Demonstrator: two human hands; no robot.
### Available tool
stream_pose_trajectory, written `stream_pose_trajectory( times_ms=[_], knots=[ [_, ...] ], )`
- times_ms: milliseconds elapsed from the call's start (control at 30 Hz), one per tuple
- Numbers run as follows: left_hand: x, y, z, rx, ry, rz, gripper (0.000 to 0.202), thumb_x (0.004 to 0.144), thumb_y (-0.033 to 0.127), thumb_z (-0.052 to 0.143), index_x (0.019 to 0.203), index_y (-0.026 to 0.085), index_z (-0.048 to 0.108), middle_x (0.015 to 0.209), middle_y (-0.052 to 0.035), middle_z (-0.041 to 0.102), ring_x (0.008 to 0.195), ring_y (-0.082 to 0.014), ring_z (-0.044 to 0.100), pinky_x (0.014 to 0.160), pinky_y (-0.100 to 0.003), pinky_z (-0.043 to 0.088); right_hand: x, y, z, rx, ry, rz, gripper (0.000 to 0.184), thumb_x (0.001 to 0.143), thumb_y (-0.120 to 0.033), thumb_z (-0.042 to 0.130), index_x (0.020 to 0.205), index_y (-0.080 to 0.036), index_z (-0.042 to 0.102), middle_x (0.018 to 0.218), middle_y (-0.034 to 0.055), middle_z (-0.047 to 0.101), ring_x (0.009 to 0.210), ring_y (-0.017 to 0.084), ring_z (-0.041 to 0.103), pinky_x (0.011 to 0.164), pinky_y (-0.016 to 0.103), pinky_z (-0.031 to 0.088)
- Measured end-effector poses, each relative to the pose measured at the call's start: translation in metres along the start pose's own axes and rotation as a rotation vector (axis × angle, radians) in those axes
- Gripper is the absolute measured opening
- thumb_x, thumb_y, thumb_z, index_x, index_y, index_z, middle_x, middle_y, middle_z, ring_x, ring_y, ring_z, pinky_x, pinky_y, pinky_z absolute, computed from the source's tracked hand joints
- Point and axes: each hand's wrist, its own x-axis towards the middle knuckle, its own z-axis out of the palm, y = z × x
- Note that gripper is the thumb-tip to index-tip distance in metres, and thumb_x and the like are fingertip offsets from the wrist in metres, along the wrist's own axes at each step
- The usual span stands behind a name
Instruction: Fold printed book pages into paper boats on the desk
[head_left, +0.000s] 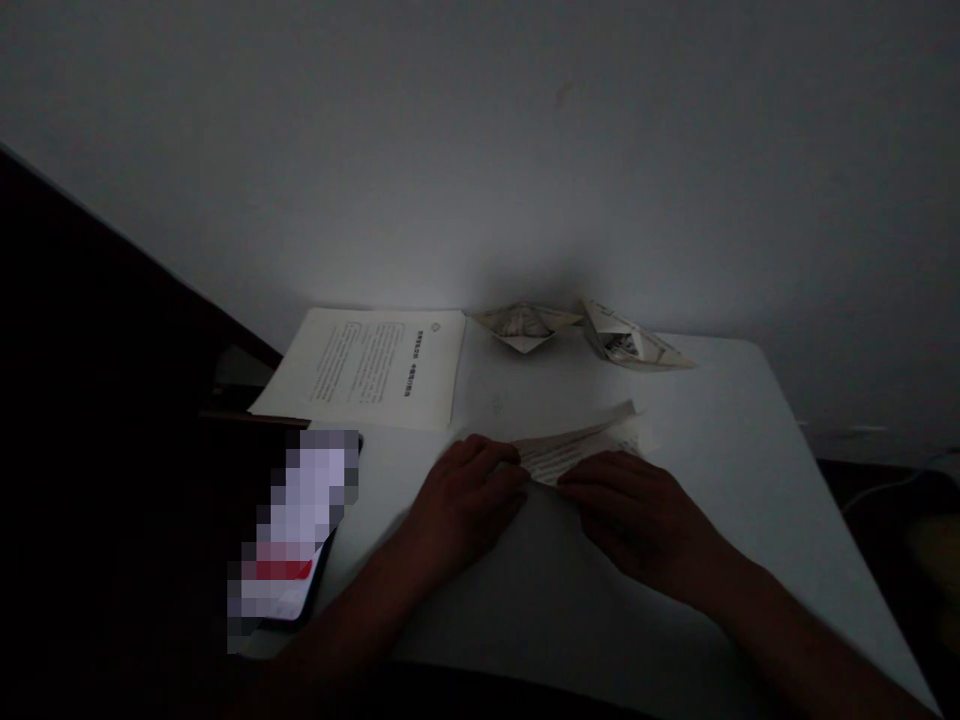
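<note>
A folded sheet of printed paper [566,452] lies near the middle of the white table, its far edge raised a little. My left hand [480,490] closes its fingers on the paper's left end. At the near right edge my right hand [630,500] grips the same paper, fingers pressed together. Both thumbs are mostly hidden in shadow. Behind the hands, by the wall, stand two folded paper boats, a left one [523,328] and a right one [634,345], with their tips close together.
At the back left of the white table [757,420] lies a stack of printed pages [360,365]. A lit phone [300,540], its screen blurred out, rests at the left edge. A grey wall [480,150] rises behind the table. The room is dim.
</note>
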Motion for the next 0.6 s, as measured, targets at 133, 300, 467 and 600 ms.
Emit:
stream_pose_trajectory(
  times_ms=[133,300,467,600],
  knots=[
    [0.001,0.003,-0.003,-0.031,-0.026,-0.025,0.021,0.082,0.015,0.057,0.103,0.018,0.06,0.102,-0.0073,0.064,0.092,-0.0205,0.055,0.079,-0.039,0.049,0.0,0.0,-0.001,0.033,-0.012,0.017,0.027,0.081,-0.012,0.053,0.104,-0.021,0.063,0.095,0.0051,0.069,0.086,0.019,0.062,0.073,0.037,0.052],
    [0.0,0.004,-0.01,-0.129,-0.012,-0.051,0.037,0.077,0.014,0.06,0.113,0.019,0.056,0.111,-0.0086,0.06,0.101,-0.0208,0.053,0.085,-0.039,0.049,0.001,0.002,-0.007,0.06,0.167,0.054,0.029,0.081,-0.012,0.055,0.108,-0.021,0.061,0.095,0.0057,0.069,0.086,0.019,0.063,0.074,0.035,0.054],
    [-0.001,0.003,0.0,-0.017,0.069,0.031,0.034,0.079,0.005,0.054,0.11,0.019,0.057,0.107,-0.007,0.062,0.097,-0.0195,0.054,0.083,-0.037,0.048,0.004,-0.001,-0.009,0.078,0.254,0.059,0.033,0.08,-0.009,0.057,0.109,-0.023,0.061,0.094,0.0058,0.07,0.087,0.019,0.064,0.074,0.035,0.055],
    [0.002,0.0,0.005,0.0,0.076,0.049,0.015,0.084,0.011,0.054,0.094,0.018,0.061,0.096,-0.0042,0.065,0.087,-0.0165,0.055,0.077,-0.033,0.047,0.003,0.0,-0.006,0.1,0.162,0.051,0.033,0.08,-0.011,0.056,0.111,-0.024,0.061,0.096,0.0046,0.069,0.089,0.019,0.063,0.076,0.036,0.053]
  ],
)
